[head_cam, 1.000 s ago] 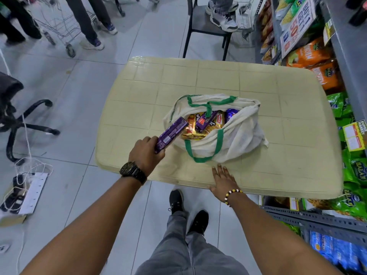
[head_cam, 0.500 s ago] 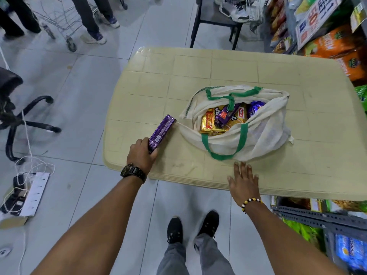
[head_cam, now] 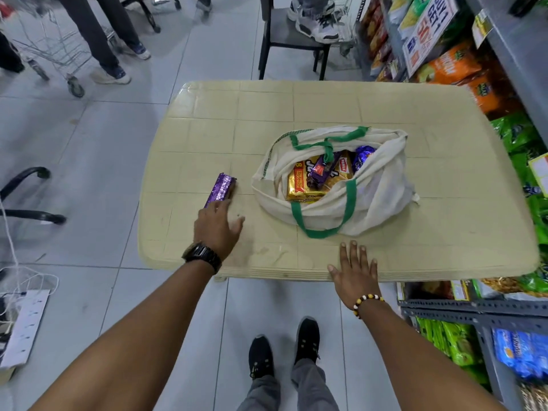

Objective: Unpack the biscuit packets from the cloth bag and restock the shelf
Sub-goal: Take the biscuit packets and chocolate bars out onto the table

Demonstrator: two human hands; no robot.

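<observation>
Left of centre, our left hand (head_cam: pixel 218 225) rests flat-fingered on the purple packet (head_cam: pixel 221 188) — our right hand (head_cam: pixel 354 271) splays wide on the table (head_cam: pixel 267 114).

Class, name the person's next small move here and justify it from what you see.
Probably lift the left hand off the purple packet, which already lies flat on the table, and reach into the open cloth bag for the gold packet.
</observation>
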